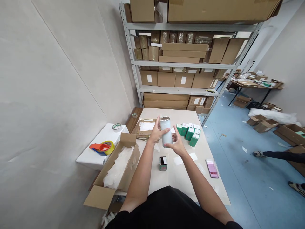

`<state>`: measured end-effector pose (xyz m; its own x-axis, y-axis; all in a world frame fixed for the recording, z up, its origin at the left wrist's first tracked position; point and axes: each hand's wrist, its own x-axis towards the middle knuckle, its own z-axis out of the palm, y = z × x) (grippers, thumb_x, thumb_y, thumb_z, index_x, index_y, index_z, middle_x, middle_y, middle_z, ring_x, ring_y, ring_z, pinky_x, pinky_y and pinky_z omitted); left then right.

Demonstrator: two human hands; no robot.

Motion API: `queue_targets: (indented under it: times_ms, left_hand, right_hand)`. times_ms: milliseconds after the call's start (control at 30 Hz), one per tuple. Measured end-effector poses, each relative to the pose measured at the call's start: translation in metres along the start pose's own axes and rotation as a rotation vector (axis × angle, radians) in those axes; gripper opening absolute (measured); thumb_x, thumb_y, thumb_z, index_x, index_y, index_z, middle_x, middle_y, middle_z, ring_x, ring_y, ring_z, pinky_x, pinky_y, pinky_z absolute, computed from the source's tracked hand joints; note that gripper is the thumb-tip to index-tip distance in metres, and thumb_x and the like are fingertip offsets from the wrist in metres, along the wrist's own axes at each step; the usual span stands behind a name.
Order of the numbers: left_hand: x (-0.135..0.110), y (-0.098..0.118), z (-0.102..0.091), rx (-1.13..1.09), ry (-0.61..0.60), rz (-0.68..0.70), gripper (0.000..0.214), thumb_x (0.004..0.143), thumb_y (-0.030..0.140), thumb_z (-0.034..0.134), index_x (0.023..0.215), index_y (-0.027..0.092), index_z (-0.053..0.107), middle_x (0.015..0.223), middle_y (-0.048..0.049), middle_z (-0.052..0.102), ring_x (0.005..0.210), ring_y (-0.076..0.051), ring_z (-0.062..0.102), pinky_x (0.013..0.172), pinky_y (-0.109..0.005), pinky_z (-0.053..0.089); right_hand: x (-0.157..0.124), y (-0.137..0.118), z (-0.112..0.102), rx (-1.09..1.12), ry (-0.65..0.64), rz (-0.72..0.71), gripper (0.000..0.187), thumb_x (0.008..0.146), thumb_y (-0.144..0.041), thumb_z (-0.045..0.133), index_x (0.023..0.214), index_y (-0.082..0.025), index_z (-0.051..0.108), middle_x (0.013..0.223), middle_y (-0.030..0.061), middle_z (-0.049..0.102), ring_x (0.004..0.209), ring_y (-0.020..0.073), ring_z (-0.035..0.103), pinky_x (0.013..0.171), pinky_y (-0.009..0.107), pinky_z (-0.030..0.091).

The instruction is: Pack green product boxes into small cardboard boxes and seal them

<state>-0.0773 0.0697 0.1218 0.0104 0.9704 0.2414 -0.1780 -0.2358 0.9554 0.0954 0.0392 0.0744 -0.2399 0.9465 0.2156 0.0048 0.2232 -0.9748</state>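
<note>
A pale blue-white tumbler (166, 137) with a metallic rim stands almost upright in the air above the table. My left hand (155, 132) grips its upper side, with the thumb across the front. Around its lower right side curls my right hand (177, 144), thumb near the base and forefinger raised. Below the tumbler a small green box (163, 163) sits on the table with its top open and dark inside. Several green-and-white boxes (190, 133) stand grouped to the right of my right hand. White paper slips (178, 160) lie beneath my right forearm.
On the left, an open carton (133, 159) holds white wrapping sheets beside a tape dispenser (105, 147). Flattened cardboard (140, 133) lies at the table's back left. A phone (213, 168) rests near the right edge. Shelving (178, 90) with cartons rises behind; a person's leg (274, 155) shows at right.
</note>
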Motion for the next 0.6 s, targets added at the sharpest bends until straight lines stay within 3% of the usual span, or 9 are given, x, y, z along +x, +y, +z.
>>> queue_targets:
  times_ms: [100, 233, 367, 433, 600]
  left_hand:
    - [0.001, 0.0001, -0.002, 0.035, 0.004, -0.021, 0.123, 0.066, 0.038, 0.095, 0.166, 0.027, 0.024, 0.135, -0.0129, 0.067, 0.117, -0.027, 0.067, 0.102, -0.041, 0.053]
    - [0.0015, -0.003, -0.0032, 0.002, -0.001, -0.06, 0.122, 0.069, 0.041, 0.094, 0.167, 0.022, 0.023, 0.121, -0.0125, 0.073, 0.107, -0.026, 0.07, 0.098, -0.042, 0.056]
    - [0.0011, -0.006, 0.0001, 0.059, 0.058, -0.02, 0.12, 0.065, 0.04, 0.096, 0.164, 0.023, 0.031, 0.137, -0.0156, 0.066, 0.119, -0.028, 0.066, 0.103, -0.041, 0.053]
    - [-0.0001, -0.007, 0.0017, 0.058, 0.071, -0.028, 0.121, 0.064, 0.04, 0.097, 0.164, 0.024, 0.031, 0.134, -0.0155, 0.067, 0.116, -0.028, 0.067, 0.1, -0.042, 0.055]
    - [-0.0051, -0.009, 0.0022, -0.047, -0.036, -0.072, 0.12, 0.068, 0.042, 0.094, 0.165, 0.022, 0.026, 0.122, -0.0131, 0.072, 0.11, -0.027, 0.07, 0.1, -0.044, 0.055]
  right_hand:
    - [-0.0015, 0.0034, 0.0011, -0.054, 0.07, 0.005, 0.138, 0.059, -0.037, 0.095, 0.169, -0.034, 0.01, 0.116, 0.0042, 0.062, 0.103, 0.0239, 0.064, 0.096, 0.042, 0.053]
    - [-0.0018, 0.0055, 0.0007, 0.043, -0.019, 0.006, 0.131, 0.067, -0.039, 0.089, 0.169, -0.034, 0.007, 0.12, 0.0054, 0.063, 0.107, 0.0234, 0.065, 0.101, 0.043, 0.051]
    - [-0.002, 0.0067, 0.0001, 0.016, 0.084, 0.037, 0.133, 0.062, -0.038, 0.091, 0.169, -0.034, 0.012, 0.114, 0.0039, 0.063, 0.098, 0.0226, 0.065, 0.095, 0.042, 0.055]
    - [-0.0032, 0.0074, -0.0004, -0.005, 0.111, 0.036, 0.135, 0.06, -0.037, 0.092, 0.169, -0.033, 0.012, 0.115, 0.0042, 0.064, 0.101, 0.0236, 0.065, 0.097, 0.043, 0.054]
    - [-0.0079, 0.0103, -0.0002, 0.073, 0.004, 0.057, 0.128, 0.066, -0.04, 0.088, 0.169, -0.03, 0.013, 0.124, 0.0072, 0.065, 0.106, 0.0252, 0.066, 0.097, 0.043, 0.055]
